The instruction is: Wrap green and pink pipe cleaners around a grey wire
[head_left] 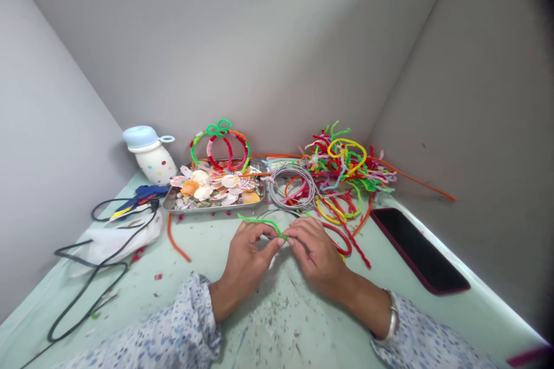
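My left hand [247,259] and my right hand [318,253] meet over the middle of the table. Thumbs and fingertips of both pinch a green pipe cleaner [266,222], whose free end sticks out to the left above my left hand. A thin dark wire loop [277,211] curves just behind the fingers; whether they hold it too, I cannot tell. Red pipe cleaner rings [341,240] lie right beside my right hand, partly hidden by it. Behind the hands is a coil of grey wire [272,187].
A metal tray [208,210] of seashells stands behind, with colourful pipe cleaner rings [220,141] on it. Loose pipe cleaners [346,155] are heaped at back right. A phone [419,251] lies right; a white bottle [153,161], blue-handled pliers [142,196] and a black cable [86,288] are left.
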Motion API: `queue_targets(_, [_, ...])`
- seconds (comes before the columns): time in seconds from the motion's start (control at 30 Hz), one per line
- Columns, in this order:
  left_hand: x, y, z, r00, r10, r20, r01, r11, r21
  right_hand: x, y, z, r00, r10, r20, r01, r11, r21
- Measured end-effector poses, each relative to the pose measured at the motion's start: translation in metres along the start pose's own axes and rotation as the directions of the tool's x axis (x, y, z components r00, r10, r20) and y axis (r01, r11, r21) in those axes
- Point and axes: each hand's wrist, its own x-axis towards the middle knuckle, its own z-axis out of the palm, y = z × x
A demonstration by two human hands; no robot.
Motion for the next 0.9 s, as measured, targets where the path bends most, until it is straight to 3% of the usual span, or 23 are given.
queue_targets(0.77, [0.0012,0.0004,-0.0008,0.998,-0.043,0.047,0.044,0.999,-0.018,-0.0003,0.0021,0.0004,1.000,-0.020,0.020,0.020,1.000,-0.013])
queue_targets(0.9, [0.0007,-0.0022,0.0013,0.999,-0.044,0.012,0.045,0.999,-0.016,-0.0008,0.0027,0.0009,1.000,-0.015,0.004,0.015,1.000,-0.011])
